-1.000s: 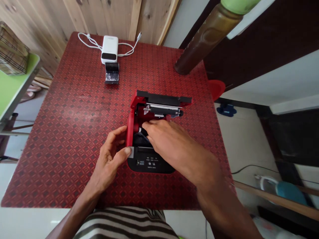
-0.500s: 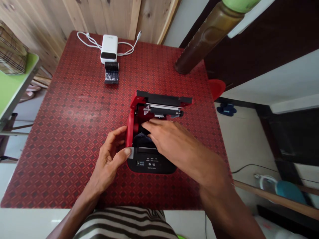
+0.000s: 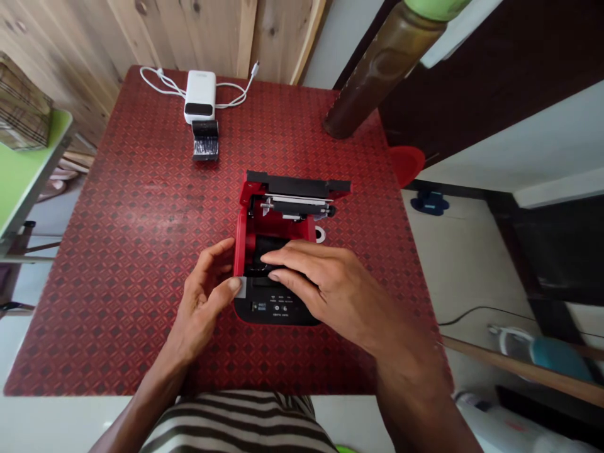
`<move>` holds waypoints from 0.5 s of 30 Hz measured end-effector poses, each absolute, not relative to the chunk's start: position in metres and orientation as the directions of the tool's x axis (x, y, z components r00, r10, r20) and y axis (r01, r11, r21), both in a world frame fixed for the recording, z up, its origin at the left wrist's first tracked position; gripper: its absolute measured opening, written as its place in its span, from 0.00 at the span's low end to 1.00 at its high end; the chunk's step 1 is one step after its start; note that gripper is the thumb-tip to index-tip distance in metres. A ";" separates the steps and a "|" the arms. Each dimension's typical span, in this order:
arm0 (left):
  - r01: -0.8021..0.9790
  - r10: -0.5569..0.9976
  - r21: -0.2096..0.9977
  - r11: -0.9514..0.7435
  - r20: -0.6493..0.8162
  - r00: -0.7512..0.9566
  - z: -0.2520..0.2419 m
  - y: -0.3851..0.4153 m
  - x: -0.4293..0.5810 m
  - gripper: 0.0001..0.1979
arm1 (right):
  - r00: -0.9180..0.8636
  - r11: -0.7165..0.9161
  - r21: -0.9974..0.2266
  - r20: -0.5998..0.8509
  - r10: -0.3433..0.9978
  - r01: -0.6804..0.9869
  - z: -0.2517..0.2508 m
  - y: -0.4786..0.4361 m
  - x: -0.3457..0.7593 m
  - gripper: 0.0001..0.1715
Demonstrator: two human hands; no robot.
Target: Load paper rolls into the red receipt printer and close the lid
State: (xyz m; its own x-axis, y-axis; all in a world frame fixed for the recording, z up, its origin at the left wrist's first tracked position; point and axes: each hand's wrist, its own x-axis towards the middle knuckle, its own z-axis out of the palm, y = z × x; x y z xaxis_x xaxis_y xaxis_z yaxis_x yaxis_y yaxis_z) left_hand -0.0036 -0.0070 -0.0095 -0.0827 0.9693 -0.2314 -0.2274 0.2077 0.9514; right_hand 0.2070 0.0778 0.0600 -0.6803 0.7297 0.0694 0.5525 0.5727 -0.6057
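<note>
A red and black label printer (image 3: 277,308) sits on the table with its lid (image 3: 299,187) raised, showing a roller underneath. A dark ribbon roll (image 3: 268,246) lies in the red compartment. My left hand (image 3: 207,289) grips the printer's left side, thumb on the top corner and fingers against the red wall. Over the compartment's front edge, my right hand (image 3: 316,277) has its thumb and forefinger closed at the loose black film of the ribbon. The hand hides the compartment's right part, and the exact hold is hard to see.
A white power bank (image 3: 201,91) with a white cable (image 3: 236,95) lies at the back left. Before it is a strip of used black ribbon (image 3: 206,146). A white ring-shaped core (image 3: 320,234) shows beside the printer. A tall brown bottle (image 3: 372,75) stands at the back right.
My right hand has drawn back from deep in the compartment toward its front edge, uncovering the dark roll and the white core. My left hand keeps its grip. The view has shifted slightly.
</note>
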 end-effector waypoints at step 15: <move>-0.260 0.965 0.939 0.223 -0.250 -0.077 -0.015 -0.010 -0.004 0.28 | -0.417 0.594 -0.519 0.426 0.803 0.615 0.050 0.002 0.218 0.17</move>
State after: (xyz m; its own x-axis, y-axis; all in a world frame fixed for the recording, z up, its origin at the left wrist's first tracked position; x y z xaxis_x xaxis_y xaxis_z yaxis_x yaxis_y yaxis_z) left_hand -0.0044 -0.0102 -0.0151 -0.0773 0.9650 -0.2504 -0.2604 0.2229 0.9394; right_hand 0.2179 0.0022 0.0504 -0.4169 0.8031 0.4256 0.6146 0.5941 -0.5189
